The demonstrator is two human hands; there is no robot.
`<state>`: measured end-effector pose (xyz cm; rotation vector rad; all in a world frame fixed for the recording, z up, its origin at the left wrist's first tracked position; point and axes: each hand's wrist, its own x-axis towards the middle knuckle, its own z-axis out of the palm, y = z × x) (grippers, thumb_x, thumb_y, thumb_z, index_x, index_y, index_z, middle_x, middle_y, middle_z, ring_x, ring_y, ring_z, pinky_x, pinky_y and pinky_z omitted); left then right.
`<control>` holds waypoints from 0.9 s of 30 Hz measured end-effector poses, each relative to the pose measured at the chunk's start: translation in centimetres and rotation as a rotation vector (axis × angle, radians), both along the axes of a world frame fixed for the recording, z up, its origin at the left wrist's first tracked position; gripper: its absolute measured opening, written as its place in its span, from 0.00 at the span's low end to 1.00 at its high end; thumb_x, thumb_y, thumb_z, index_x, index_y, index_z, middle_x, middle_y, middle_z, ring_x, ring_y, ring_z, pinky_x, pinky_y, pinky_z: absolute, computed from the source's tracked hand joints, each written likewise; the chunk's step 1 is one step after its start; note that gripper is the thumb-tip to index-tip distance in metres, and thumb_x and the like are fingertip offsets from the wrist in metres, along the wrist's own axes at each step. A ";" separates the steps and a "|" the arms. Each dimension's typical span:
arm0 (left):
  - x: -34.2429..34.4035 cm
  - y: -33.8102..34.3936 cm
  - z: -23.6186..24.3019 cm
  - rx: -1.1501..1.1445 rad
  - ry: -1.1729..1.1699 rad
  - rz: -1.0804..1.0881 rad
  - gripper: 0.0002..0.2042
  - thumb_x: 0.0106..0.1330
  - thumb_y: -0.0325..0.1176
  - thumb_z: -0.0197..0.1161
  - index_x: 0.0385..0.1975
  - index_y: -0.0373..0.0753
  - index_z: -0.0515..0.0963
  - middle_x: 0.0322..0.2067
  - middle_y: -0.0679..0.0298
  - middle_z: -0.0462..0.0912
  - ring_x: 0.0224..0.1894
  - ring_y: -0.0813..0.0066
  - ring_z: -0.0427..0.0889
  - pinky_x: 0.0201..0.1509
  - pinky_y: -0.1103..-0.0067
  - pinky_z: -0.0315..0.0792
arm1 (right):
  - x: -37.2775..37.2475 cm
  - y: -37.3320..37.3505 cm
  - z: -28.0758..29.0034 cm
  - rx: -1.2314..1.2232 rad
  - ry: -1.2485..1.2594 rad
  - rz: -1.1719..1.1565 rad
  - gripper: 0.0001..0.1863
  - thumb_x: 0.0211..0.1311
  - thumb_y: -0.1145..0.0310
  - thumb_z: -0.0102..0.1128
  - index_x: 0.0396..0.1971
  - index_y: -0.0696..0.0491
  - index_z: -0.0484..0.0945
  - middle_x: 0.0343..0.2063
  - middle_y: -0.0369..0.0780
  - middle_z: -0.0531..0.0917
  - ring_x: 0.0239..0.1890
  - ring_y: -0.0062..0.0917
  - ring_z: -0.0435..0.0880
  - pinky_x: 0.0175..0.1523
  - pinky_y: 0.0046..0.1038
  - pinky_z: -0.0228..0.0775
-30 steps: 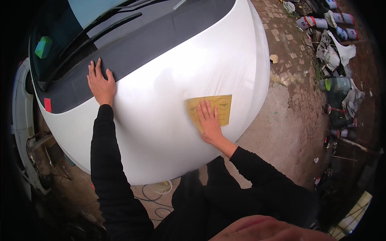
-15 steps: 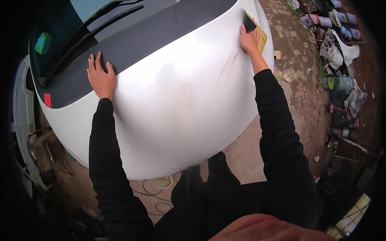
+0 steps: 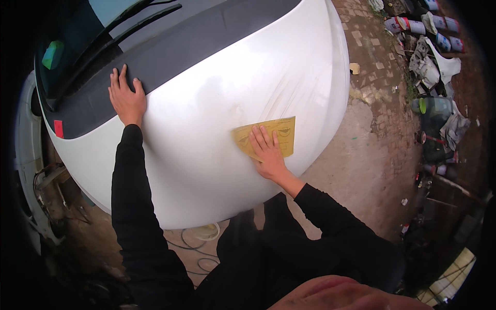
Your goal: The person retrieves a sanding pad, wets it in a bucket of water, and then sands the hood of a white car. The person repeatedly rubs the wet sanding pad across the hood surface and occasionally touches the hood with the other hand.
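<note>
My right hand (image 3: pixel 269 156) holds a yellow-backed sheet of sandpaper (image 3: pixel 287 135) against a white car hood (image 3: pixel 206 170). Its fingers lie across the printed backing, and the thumb is out of sight, apparently under the sheet's edge. Brownish scuffs and thin streaks mark the white paint (image 3: pixel 281 98) just above the sheet. At the hood's upper left, my left hand (image 3: pixel 128 99) rests flat with spread fingers. Those fingertips touch the dark grey band (image 3: pixel 175 57) along the hood's rear edge, while the palm is over the white paint.
Wiper arms (image 3: pixel 129 31) and the windshield lie beyond the dark band. A red tag (image 3: pixel 59 129) sits at the hood's left corner. A hose (image 3: pixel 194 248) and a pale bucket (image 3: pixel 208 232) are on the ground below. Cans (image 3: pixel 413 26) and scrap parts line the right side.
My right hand has drawn the sandpaper from the hood's far right edge down and left toward me, and the sheet now lies flatter. My left hand has stayed put.
</note>
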<state>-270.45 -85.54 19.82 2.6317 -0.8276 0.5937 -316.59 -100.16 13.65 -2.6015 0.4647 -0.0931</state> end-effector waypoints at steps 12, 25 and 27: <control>-0.1 0.1 -0.1 -0.003 -0.013 -0.015 0.28 0.78 0.44 0.55 0.77 0.50 0.71 0.80 0.57 0.65 0.84 0.57 0.59 0.88 0.58 0.50 | 19.2 -33.9 2.6 -0.175 -0.321 -0.438 0.37 0.84 0.51 0.42 0.86 0.50 0.52 0.86 0.40 0.53 0.89 0.35 0.42 0.88 0.48 0.27; -0.2 0.0 0.1 -0.012 0.015 0.001 0.28 0.77 0.42 0.56 0.77 0.51 0.71 0.81 0.58 0.65 0.84 0.59 0.59 0.88 0.59 0.49 | 2.1 -1.7 1.3 0.013 0.008 -0.068 0.40 0.75 0.62 0.57 0.83 0.55 0.57 0.85 0.43 0.55 0.87 0.41 0.48 0.87 0.56 0.32; 0.0 0.0 -0.1 -0.003 0.010 -0.003 0.28 0.78 0.43 0.55 0.78 0.51 0.70 0.81 0.59 0.65 0.84 0.59 0.59 0.88 0.59 0.49 | 3.3 -4.8 1.3 0.033 -0.041 -0.098 0.37 0.78 0.58 0.52 0.83 0.54 0.59 0.85 0.42 0.57 0.87 0.40 0.48 0.87 0.55 0.32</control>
